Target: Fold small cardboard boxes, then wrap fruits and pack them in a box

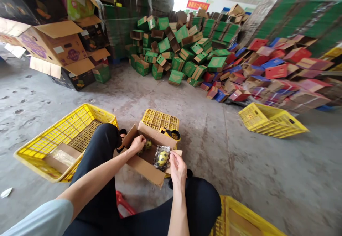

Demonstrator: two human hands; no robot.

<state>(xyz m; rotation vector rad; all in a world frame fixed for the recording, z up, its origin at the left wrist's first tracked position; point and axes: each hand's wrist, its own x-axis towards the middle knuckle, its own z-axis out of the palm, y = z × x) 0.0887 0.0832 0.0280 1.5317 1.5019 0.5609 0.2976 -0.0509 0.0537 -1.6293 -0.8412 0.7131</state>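
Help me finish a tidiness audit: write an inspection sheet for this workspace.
Surface: stained floor; yellow gridded crate at the carton's far side.
Job's things: open carton; wrapped yellow dark-spotted item; second yellow item inside.
Clutter: white scrap on the floor; yellow-and-black object beside the carton.
Grips: left hand reaches into the carton; right hand at the wrapped item's edge; closure unclear.
Cables: nothing seen.
Surroundings: green carton heap; red-and-blue carton heap; large boxes.

Shiny, crinkled black-and-clear plastic packet [157, 162] over my matt brown cardboard box [145, 170].
My dark trousers [96, 157] are dull cloth; the long yellow lattice-sided crate [103, 115] looks smooth plastic, the grey floor [211, 161] rough, stained concrete.
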